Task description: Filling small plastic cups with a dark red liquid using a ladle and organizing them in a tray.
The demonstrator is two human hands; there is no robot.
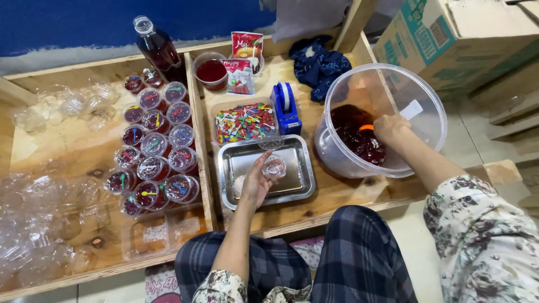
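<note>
- The left hand (257, 182) reaches forward over the steel tray (300, 168) at the surface's near edge, its grip pinching a small clear cup (274, 166) above the tray.
- The right hand (391, 129) dips into the big clear tub (426, 106) toward the right edge, closed on an orange scoop (366, 127) over dark red jelly (353, 134).

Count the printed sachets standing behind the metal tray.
2. One red and orange sachet stands against the back rail; a paler sachet leans in front of it, beside the cup of red liquid.
</note>
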